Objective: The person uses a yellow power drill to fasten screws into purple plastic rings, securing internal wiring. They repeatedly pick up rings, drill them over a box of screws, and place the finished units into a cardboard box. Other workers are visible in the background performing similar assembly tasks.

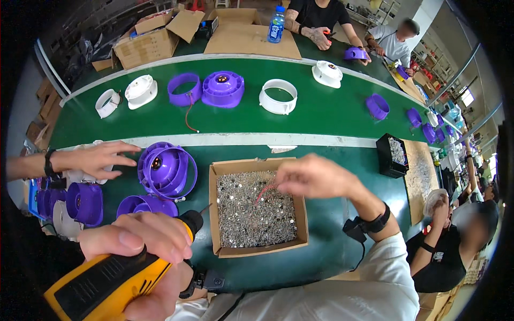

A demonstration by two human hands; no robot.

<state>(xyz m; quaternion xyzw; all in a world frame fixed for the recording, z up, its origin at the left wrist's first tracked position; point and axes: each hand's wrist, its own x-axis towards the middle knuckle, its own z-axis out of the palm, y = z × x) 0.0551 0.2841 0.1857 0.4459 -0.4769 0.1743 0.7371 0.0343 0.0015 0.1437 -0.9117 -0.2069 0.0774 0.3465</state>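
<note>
My left hand point(144, 246) grips a yellow and black power drill point(107, 286), its chuck and thin bit reaching toward the box's left side. Over the open cardboard box point(214, 224), full of small silver screws point(254, 222), my right hand point(308, 176) hovers with its fingers drawn together, slightly blurred. At its fingertips shows a thin red wire-like piece point(262, 193); what the fingers hold is hidden. Left of the box sits a purple fan housing point(170, 170) with a purple ring point(195, 179) leaning on it. Another purple housing point(142, 204) lies partly behind my left hand.
Another person's hand point(99, 159) reaches in from the left. Purple housings point(85, 203) crowd the left. On the green conveyor point(241, 120) ahead stand white and purple rings point(278, 97) and housings. A black bin point(391, 156) stands right. Co-workers sit across and right.
</note>
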